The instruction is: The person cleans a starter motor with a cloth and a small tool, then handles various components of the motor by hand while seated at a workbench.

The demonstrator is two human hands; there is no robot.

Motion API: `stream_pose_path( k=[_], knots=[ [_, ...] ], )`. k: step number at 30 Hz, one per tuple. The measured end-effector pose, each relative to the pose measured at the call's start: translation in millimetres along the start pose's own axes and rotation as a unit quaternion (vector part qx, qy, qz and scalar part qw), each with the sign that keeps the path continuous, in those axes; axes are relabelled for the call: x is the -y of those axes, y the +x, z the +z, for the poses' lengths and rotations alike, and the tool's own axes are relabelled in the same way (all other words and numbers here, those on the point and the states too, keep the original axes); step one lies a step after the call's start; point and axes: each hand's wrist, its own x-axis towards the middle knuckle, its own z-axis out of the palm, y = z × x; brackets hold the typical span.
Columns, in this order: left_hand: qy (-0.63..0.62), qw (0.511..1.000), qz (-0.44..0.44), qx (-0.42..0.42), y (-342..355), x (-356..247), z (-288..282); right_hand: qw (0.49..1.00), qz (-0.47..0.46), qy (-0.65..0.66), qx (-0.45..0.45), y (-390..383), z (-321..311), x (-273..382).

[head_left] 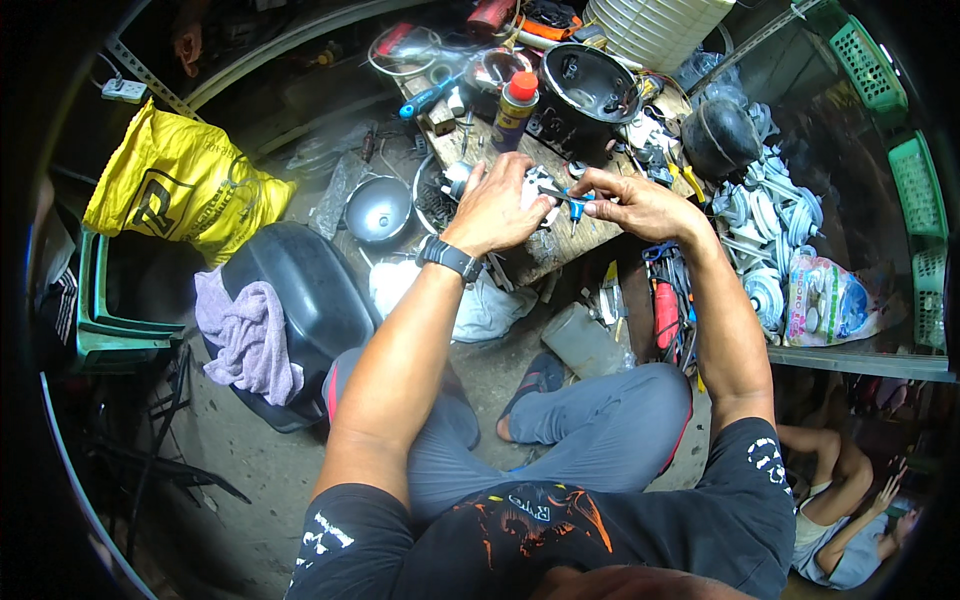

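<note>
The left hand [497, 203], with a black watch [449, 258] on its wrist, has its fingers curled tight around a small pale metal part [541, 185] held over the near edge of a cluttered wooden workbench [560, 245]. The right hand [640, 203] comes in from the right, its thumb and forefinger pinched together on a thin tool with a blue handle [578, 205], whose tip touches the part. The part is mostly hidden by the left hand, so its shape is hard to tell. Just beyond the hands stand a spray can with a red cap [515, 108] and a round black motor housing [588, 88]. A blue screwdriver [430, 97] lies farther left on the bench. To the left, lower down, sit a small metal bowl [378, 210], a black shell with a purple towel [250, 335] draped on it, and a yellow bag [180, 185]. At the right lie white and grey plastic parts [770, 215]. Red-handled pliers [666, 312] hang below the bench near the right forearm.
</note>
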Motion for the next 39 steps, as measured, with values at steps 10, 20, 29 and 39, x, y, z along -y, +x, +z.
stream_pose_path(
  k=[10, 20, 29, 39],
  knots=[
    [-0.015, 1.000, 0.008, -0.011, 1.0, 1.5, 4.1, 0.999, 0.014, -0.014, 0.030, 2.7, -3.4, -9.5],
    [-0.008, 1.000, 0.005, -0.008, 2.3, 0.9, 5.2, 0.999, 0.006, -0.037, 0.006, 0.5, 2.2, -15.1],
    [-0.012, 1.000, -0.006, -0.006, 3.1, -1.5, 3.8, 0.999, 0.023, -0.028, -0.001, 0.9, 0.4, -5.9],
    [-0.020, 1.000, -0.001, -0.020, 1.8, -2.5, 4.2, 0.999, -0.002, -0.036, 0.037, 4.7, -8.2, -15.2]
  ],
)
